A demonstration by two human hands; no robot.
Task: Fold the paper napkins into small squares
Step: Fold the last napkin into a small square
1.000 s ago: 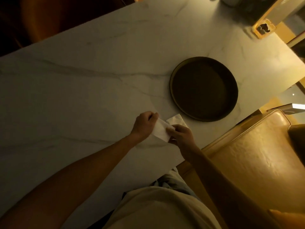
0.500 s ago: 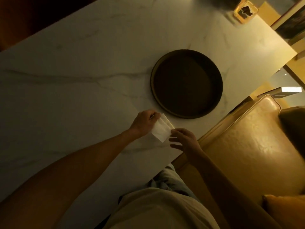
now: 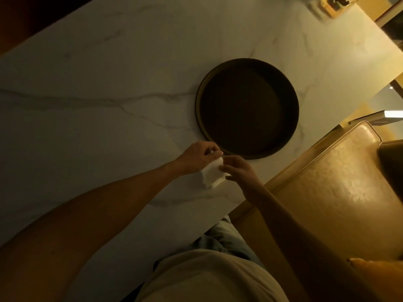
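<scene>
— Two hands at the near edge of the marble table (image 3: 109,79), yes? What are they doing?

— Both are on one white paper napkin (image 3: 212,176). The left hand (image 3: 197,159) has its fingers curled and pinches the napkin's upper corner. The right hand (image 3: 236,171) meets it there, fingertips closed on the same corner, the other fingers loosely bent.

— Where does the napkin sit?

— Between the hands, hanging down from the pinched corner toward the tabletop. It looks folded into a small rectangle; whether its lower edge touches the marble, I cannot tell.

— Anything nearby?

— One round dark tray (image 3: 199,105) lies just beyond the hands. A tan leather chair (image 3: 338,182) stands at the right, against the table's edge. The light is dim and yellow.
</scene>
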